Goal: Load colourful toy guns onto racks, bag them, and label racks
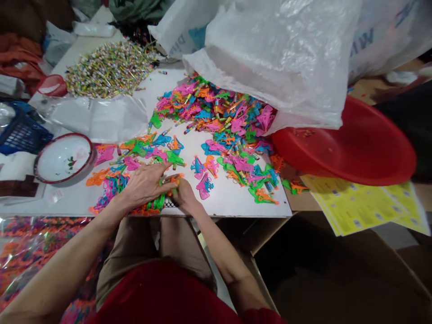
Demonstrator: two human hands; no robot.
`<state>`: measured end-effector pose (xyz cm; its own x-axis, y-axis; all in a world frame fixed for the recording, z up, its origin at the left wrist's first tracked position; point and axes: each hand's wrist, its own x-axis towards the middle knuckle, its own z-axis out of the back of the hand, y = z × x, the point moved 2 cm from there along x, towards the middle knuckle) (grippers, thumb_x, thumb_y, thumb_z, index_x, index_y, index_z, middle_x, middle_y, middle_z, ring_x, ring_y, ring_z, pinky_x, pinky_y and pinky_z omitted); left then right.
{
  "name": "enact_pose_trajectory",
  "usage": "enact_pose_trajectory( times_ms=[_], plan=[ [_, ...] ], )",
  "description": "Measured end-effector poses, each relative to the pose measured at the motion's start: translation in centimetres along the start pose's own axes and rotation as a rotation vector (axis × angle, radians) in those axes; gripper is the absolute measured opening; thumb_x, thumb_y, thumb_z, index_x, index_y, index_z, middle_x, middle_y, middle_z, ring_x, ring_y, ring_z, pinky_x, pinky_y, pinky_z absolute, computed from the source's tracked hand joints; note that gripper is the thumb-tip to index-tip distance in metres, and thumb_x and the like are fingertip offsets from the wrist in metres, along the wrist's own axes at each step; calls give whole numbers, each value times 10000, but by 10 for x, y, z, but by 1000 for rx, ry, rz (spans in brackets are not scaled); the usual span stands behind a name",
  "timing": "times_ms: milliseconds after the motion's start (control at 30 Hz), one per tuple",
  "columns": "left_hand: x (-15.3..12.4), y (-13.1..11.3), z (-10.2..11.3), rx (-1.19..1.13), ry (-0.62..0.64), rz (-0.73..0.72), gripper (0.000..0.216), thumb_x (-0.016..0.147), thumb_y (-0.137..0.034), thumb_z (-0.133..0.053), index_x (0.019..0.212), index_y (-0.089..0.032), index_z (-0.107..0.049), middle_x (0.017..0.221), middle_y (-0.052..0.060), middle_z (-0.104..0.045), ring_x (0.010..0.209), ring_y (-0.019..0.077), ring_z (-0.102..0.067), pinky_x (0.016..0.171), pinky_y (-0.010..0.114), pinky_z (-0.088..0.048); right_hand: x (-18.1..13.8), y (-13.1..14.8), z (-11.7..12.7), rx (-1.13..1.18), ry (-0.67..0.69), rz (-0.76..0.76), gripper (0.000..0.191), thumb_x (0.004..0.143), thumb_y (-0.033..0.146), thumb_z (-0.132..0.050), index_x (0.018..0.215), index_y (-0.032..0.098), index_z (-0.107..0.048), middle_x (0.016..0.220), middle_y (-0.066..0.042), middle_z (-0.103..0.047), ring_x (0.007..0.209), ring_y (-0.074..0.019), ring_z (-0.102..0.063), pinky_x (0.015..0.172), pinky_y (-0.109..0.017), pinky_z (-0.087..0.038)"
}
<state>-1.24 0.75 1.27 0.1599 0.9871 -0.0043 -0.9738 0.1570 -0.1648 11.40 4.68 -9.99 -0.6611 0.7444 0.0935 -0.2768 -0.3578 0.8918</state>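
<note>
I see bare white desk [229,198] right of my hands; scattered colourful plastic toy pieces [219,121] and the big clear plastic bag [280,58] block beyond.

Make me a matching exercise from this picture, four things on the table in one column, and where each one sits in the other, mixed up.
Things:
1. red basin
2. white bowl
3. blue basket
4. yellow sheets

Places:
A. far left edge, behind the white bowl
B. right side, partly under the big plastic bag
C. left of the person's hands, red-rimmed
D. right front, in front of the red basin

Pairs: 1-B, 2-C, 3-A, 4-D
</note>
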Motion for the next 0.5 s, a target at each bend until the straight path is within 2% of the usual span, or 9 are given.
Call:
enact_pose_trajectory(
  times_ms=[100,233,400,500],
  plan=[
    [-2,0,0,-2,-2,-13,705,877,-640,-466,1378,-144,-450,1196,140,-664,1116,291,-619,939,407,-464,3,7,0,-174,83,46,260,740,91,-450,961,184,-550,937,-53,-604,836,-182,-586,739,-291,-489],
    [-3,4,-3,-13,-15,-31,602,931,-561,-427,1383,-164,-441,1225,132,-648,1136,265,-610,948,379,-459,6,10,-6,-322,85,-31,194,811,110,-395,939,185,-519,883,-46,-565,773,-185,-543,686,-297,-462],
    [-7,4,-3,-33,-19,-94,607,929,-543,-448,1399,-159,-421,1240,134,-637,1132,260,-607,944,381,-459,2,9,-2,-264,115,130,207,796,114,-407,964,184,-505,920,-60,-554,825,-182,-544,756,-297,-479],
    [-9,-2,-1,-27,14,-94,583,919,-522,-482,1404,-204,-425,1194,107,-661,1091,258,-622,933,388,-457,-3,7,5,-230,96,147,260,783,119,-425,1021,179,-510,998,-89,-553,895,-198,-549,801,-319,-490]
  ],
)
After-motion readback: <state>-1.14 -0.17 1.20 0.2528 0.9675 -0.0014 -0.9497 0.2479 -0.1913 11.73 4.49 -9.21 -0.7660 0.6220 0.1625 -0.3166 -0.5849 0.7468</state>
